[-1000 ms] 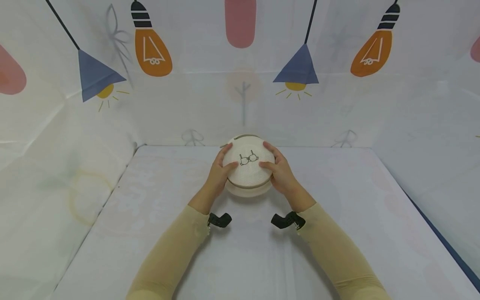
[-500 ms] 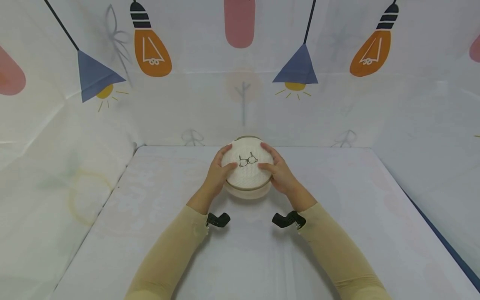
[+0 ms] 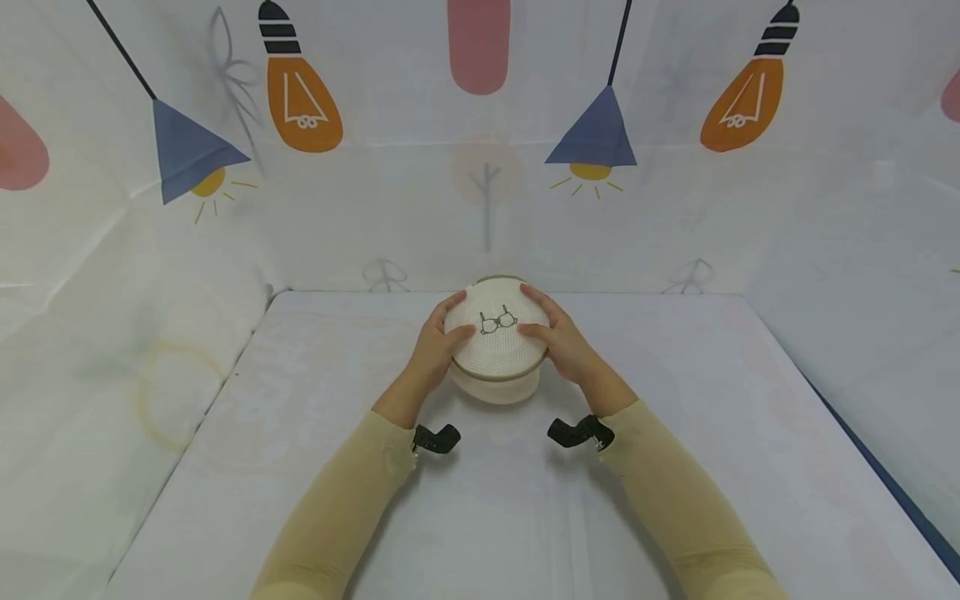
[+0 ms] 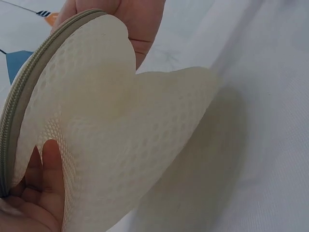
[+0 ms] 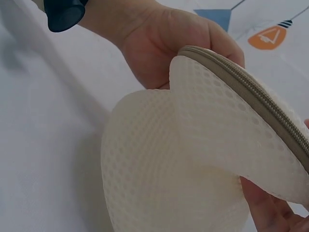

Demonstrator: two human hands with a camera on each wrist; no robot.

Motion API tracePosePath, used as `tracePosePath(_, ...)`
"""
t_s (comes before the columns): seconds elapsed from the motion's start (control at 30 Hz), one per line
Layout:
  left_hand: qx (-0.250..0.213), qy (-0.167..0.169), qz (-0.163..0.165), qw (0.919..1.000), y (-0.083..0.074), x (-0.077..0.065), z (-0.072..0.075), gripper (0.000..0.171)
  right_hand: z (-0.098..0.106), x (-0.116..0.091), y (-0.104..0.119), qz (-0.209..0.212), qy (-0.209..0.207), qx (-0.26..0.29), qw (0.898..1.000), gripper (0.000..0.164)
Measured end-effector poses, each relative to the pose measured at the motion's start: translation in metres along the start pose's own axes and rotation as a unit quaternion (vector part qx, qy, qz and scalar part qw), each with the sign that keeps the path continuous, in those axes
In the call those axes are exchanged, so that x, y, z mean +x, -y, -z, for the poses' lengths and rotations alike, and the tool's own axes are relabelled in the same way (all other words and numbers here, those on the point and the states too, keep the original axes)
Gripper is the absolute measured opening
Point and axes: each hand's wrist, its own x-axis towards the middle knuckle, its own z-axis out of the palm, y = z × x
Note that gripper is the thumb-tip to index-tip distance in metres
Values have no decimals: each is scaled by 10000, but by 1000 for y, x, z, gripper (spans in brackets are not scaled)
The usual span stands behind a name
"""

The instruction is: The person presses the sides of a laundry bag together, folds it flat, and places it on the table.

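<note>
White mesh pouch (image 3: 497, 356) — left hand (image 3: 433, 348) and right hand (image 3: 566, 348) grip its sides.

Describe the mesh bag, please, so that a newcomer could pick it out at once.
Look near the white table's far edge. There the left hand and right hand hold the round cream bag. Its zip and glasses drawing set it apart from the hands and table.
</note>
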Motion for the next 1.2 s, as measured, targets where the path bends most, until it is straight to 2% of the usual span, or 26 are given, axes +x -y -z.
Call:
tracePosePath(0.23, -323, 134, 87, 9993, 1, -1, -2, 63, 1, 2, 0, -76, -34, 101, 9999, 71)
tracePosePath(0.4, -368, 171, 93, 9991, 2, -2, -3, 61, -1, 4, -1, -84, -43, 310, 9995, 71)
tracePosePath(0.87, -108, 283, 66, 9995, 3, -1, -3, 61, -2, 4, -2, -79, -256, 358, 9990, 69)
tracePosePath(1.2, 208, 248, 115, 9994, 4, 0, -4, 61, -4, 2, -1, -37, -396, 719, 9966, 69)
